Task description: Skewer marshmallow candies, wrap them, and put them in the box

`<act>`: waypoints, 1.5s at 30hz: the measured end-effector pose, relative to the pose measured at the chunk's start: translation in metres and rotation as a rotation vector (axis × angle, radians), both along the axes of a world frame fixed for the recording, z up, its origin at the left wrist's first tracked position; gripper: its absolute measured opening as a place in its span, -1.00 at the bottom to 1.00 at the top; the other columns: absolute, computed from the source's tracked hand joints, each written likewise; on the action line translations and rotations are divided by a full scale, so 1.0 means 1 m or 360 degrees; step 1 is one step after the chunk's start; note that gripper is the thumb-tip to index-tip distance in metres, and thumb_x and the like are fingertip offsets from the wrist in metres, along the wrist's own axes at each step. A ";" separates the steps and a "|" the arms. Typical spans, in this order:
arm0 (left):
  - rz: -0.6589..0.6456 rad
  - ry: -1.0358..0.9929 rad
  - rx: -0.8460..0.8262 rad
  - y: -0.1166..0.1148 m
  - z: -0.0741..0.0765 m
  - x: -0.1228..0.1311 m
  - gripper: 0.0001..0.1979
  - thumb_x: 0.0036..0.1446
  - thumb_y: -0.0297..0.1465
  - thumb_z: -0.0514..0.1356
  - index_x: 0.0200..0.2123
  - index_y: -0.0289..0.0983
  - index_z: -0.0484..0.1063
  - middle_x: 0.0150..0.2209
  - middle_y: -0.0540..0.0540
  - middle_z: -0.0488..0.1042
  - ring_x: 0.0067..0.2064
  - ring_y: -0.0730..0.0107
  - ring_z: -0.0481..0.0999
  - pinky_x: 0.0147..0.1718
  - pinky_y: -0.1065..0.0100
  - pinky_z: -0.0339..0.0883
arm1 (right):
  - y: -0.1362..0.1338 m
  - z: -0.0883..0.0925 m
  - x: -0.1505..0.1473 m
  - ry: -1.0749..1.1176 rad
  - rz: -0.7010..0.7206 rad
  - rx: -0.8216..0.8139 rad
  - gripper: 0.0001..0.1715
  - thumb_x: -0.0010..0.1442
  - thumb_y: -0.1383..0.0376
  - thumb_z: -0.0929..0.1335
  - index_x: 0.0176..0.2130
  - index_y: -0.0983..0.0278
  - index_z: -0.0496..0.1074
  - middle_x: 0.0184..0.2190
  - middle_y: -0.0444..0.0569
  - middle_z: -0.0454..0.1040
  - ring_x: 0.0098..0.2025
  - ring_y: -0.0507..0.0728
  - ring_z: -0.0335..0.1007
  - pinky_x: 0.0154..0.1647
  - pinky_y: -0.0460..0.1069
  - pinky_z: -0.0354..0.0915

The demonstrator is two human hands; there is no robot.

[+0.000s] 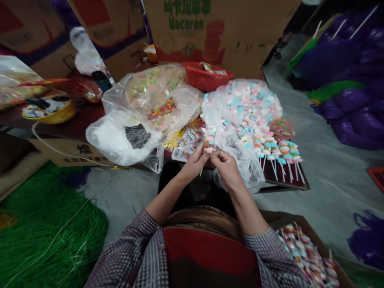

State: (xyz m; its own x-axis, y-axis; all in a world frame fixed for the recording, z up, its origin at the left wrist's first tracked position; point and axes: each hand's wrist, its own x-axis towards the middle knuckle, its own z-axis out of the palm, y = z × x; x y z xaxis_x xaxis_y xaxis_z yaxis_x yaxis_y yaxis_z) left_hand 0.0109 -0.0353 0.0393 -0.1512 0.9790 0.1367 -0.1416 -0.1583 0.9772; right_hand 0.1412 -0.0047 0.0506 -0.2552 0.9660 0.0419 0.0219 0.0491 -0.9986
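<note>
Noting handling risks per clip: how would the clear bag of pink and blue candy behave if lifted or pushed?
The clear bag looks floppy, since it lies creased. It would probably sag if lifted, bulging with small candies. Pushed, it might nudge the candy skewers beside it.

Candy skewers (271,147) lay right of the right hand (227,167), sachets (192,137) beyond the left hand (194,163), a basin (207,79) farther beyond
</note>
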 end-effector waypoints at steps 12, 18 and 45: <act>-0.0330 0.0702 0.0146 -0.026 0.049 -0.006 -0.23 0.29 0.21 -0.13 -0.52 -0.20 0.59 -0.45 -0.18 0.56 -0.27 0.20 0.48 0.08 0.13 0.22 | 0.014 0.040 0.010 0.0007 -0.0022 0.0070 -0.70 0.03 0.07 0.48 -0.50 0.24 0.49 -0.60 -0.17 0.42 -0.52 0.03 0.26 -0.45 -0.06 0.21; -0.0253 -0.0393 -0.0366 -0.010 0.041 -0.017 -0.10 0.07 0.42 -0.21 -0.56 -0.25 0.44 -0.70 0.02 0.17 -0.61 0.48 0.09 -0.51 0.34 0.06 | -0.004 0.044 0.008 -0.0130 0.0251 0.0270 -0.71 0.13 0.12 0.43 -0.52 0.22 0.48 -0.59 -0.14 0.44 -0.50 0.05 0.29 -0.43 -0.05 0.23; -0.0405 -0.0217 -0.0413 -0.013 0.035 -0.009 -0.80 -0.09 -0.30 0.34 -0.41 -0.33 0.57 -0.71 0.15 0.19 -0.66 0.63 0.04 -0.58 0.41 -0.12 | 0.001 0.008 0.027 -0.0037 0.0272 -0.0012 -0.54 0.09 -0.09 0.48 -0.44 0.26 0.55 -0.50 -0.09 0.49 -0.41 0.09 0.35 -0.33 -0.02 0.29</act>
